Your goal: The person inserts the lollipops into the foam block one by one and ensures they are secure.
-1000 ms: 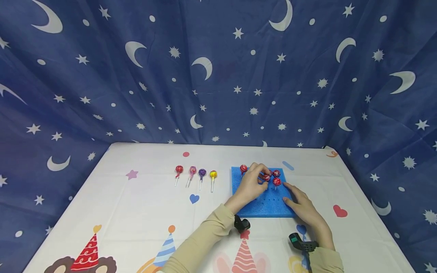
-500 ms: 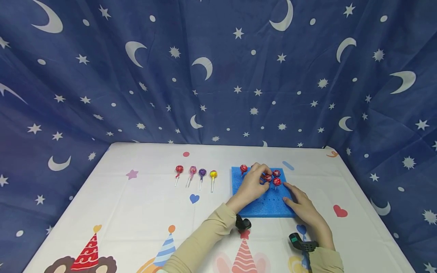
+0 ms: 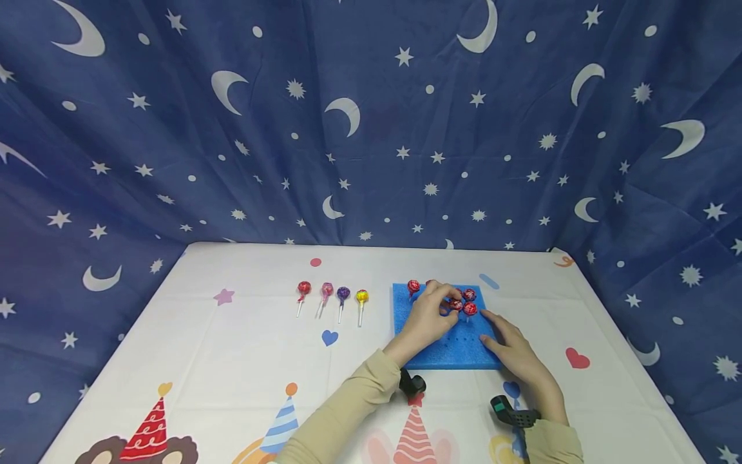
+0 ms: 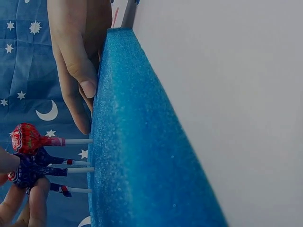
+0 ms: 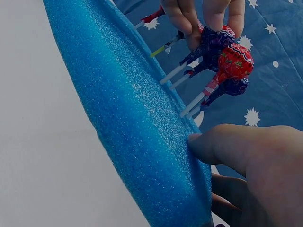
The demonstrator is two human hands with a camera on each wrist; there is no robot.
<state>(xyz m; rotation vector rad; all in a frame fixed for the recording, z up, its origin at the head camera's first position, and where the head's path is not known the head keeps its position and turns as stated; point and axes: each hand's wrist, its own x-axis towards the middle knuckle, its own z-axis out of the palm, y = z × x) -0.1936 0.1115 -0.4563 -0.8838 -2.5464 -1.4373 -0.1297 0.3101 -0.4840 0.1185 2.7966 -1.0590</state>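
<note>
My left hand [image 3: 428, 319] pinches the wrapped head of a dark purple and red lollipop [image 4: 28, 172], whose white stick meets the top of a blue foam block [image 3: 452, 357]. Beside it a red lollipop [image 5: 236, 61] stands in the foam, with darker-wrapped lollipops close behind. Another red lollipop [image 3: 413, 286] stands at the block's back left corner; my left hand partly hides the ones near it. At the block's right edge rests my right hand [image 3: 516, 351], its thumb touching the foam and its other fingers along the side.
Left of the block a red lollipop [image 3: 304, 288], a pink lollipop [image 3: 327, 289], a purple lollipop [image 3: 343, 293] and a yellow lollipop [image 3: 362, 296] lie in a row on the patterned white tablecloth [image 3: 261, 348]. Small holes dot the foam's front part. A blue curtain [image 3: 382, 161] hangs behind.
My left hand and the pinched lollipop's head have shifted slightly right and toward the front. My right hand has stayed at the block's edge.
</note>
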